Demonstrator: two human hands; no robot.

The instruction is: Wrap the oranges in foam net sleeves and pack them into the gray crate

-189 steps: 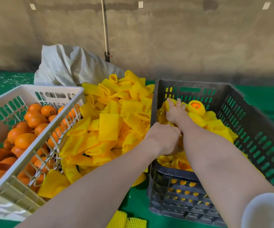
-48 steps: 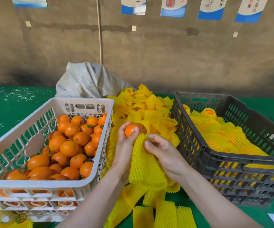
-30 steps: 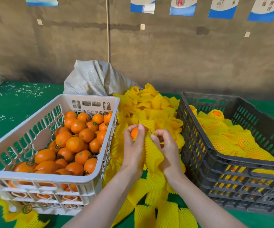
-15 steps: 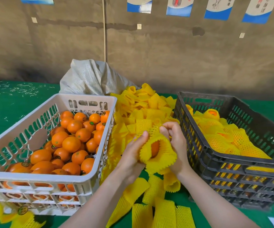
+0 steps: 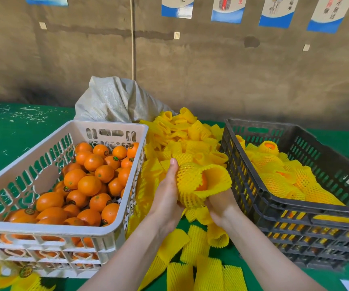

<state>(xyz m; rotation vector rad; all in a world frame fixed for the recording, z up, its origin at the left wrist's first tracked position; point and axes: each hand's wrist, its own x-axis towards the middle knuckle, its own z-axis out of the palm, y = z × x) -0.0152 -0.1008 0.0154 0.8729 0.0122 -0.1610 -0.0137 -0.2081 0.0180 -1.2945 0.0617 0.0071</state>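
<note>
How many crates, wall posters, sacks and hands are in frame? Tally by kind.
Crates: 2 (white crate, gray crate)
Wall posters: 5
Woven sack: 1
Hands: 2 (left hand, right hand, both holding one sleeved orange)
Total: 10

Foam sleeves (image 5: 192, 139) are lying piled on the bench (image 5: 18, 139), a crate (image 5: 60, 229) of loose oranges (image 5: 89, 184) sitting at their nine o'clock, the packing crate (image 5: 307, 208) holding wrapped oranges (image 5: 274, 181) at three o'clock, a sack (image 5: 114, 101) slumping behind at eleven o'clock.
</note>
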